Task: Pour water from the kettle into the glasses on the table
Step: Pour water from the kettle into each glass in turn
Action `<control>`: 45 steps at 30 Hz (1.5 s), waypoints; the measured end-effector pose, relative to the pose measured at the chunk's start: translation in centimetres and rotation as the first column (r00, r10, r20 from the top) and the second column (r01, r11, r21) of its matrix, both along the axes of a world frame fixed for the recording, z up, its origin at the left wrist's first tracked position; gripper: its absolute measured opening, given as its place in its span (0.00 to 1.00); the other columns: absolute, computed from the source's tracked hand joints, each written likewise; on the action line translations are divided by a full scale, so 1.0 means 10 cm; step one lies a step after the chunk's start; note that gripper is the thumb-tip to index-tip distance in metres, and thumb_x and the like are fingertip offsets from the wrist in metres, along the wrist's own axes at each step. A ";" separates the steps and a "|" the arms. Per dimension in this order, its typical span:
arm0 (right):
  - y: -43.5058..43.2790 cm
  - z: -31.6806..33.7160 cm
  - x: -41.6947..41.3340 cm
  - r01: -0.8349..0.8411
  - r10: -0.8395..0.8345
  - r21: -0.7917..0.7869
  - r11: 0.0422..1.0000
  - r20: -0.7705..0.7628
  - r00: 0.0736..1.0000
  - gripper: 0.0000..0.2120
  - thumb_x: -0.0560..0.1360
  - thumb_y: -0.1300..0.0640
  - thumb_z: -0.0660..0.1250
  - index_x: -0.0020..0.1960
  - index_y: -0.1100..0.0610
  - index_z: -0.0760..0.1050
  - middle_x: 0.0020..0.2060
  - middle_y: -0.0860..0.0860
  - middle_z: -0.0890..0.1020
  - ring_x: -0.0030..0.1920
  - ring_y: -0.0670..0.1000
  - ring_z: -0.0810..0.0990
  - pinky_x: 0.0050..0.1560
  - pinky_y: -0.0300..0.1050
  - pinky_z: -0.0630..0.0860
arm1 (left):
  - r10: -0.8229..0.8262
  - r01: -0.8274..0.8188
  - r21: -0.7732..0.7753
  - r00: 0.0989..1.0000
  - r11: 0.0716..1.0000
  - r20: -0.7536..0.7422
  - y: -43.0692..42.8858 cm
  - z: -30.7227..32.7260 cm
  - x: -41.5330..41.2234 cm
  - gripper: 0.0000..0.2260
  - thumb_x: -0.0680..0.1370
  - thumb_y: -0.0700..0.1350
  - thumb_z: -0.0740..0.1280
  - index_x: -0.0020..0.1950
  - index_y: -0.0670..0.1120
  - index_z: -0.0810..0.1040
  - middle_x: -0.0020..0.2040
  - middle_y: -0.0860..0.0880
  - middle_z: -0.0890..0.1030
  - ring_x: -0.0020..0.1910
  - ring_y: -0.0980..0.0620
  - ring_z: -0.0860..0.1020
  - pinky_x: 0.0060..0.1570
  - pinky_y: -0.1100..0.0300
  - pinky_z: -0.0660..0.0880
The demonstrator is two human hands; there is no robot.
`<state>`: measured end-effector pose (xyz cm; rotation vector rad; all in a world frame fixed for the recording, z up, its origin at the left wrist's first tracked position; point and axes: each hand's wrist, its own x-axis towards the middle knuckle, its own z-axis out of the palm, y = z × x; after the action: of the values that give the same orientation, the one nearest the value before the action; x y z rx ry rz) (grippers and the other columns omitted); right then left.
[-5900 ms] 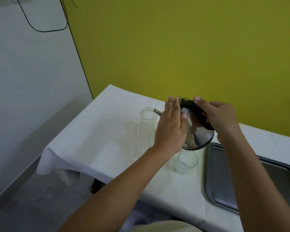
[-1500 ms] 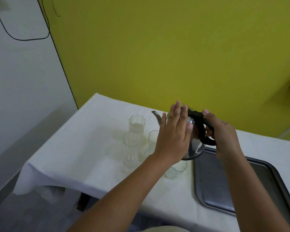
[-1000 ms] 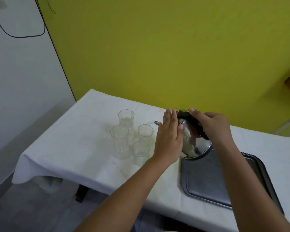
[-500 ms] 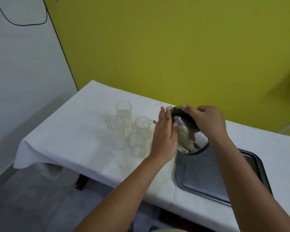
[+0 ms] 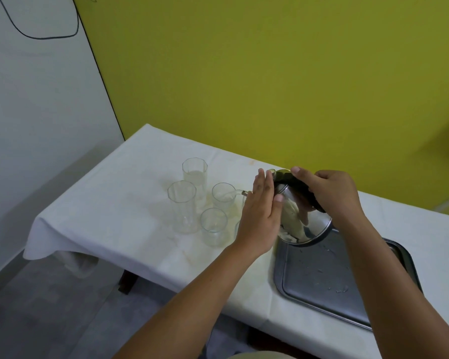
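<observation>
A shiny steel kettle (image 5: 302, 221) with a black handle is tipped far to the left above the table. My right hand (image 5: 329, 193) grips the handle from above. My left hand (image 5: 261, 216) lies flat against the kettle's lid side, fingers straight. A thin stream of water runs from the spout (image 5: 245, 193) into a short glass (image 5: 223, 196). A tall glass with water (image 5: 195, 174) stands behind it, a tall glass (image 5: 182, 206) stands to the left, and a short glass (image 5: 214, 226) stands in front. Another glass is mostly hidden behind my left hand.
The table wears a white cloth (image 5: 109, 211) that hangs over its left end. A steel tray (image 5: 322, 281) with water drops lies at the right, below the kettle. A yellow wall rises right behind the table.
The kettle has stayed tilted over the short glass while the stream keeps running. Both hands hold their grip. The view has shifted slightly.
</observation>
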<state>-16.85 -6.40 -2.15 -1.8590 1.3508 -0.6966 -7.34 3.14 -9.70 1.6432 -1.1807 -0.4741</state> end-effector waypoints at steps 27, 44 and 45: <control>-0.03 -0.15 -0.28 0.022 -0.108 0.221 0.975 0.387 0.916 0.19 0.74 0.46 0.69 0.36 0.61 0.71 0.28 0.53 0.66 0.24 0.45 0.65 0.24 0.33 0.63 | -0.099 0.099 0.020 0.920 0.995 0.380 -0.14 0.21 0.01 0.29 0.78 0.57 0.38 0.76 0.46 0.47 0.78 0.48 0.47 0.76 0.53 0.43 0.73 0.51 0.39; -0.08 -0.19 -0.59 0.131 -0.135 0.058 0.990 0.073 0.988 0.27 0.67 0.37 0.72 0.26 0.58 0.69 0.17 0.46 0.67 0.26 0.52 0.66 0.33 0.45 0.63 | -0.174 0.141 0.144 0.954 0.979 0.246 -0.13 -0.05 -0.35 0.32 0.75 0.61 0.36 0.76 0.48 0.43 0.78 0.49 0.46 0.76 0.54 0.43 0.74 0.51 0.42; -0.07 -0.17 -0.59 0.124 -0.126 0.044 0.991 0.054 0.991 0.27 0.67 0.37 0.72 0.26 0.58 0.69 0.16 0.45 0.66 0.25 0.52 0.66 0.33 0.45 0.62 | -0.172 0.143 0.139 0.957 0.980 0.232 -0.13 -0.05 -0.36 0.32 0.74 0.61 0.36 0.76 0.48 0.44 0.78 0.49 0.46 0.76 0.54 0.43 0.73 0.51 0.42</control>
<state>-22.74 -7.08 -3.88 -1.7218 1.4436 -0.7736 -10.96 1.88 -10.20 1.7558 -1.4994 -0.4609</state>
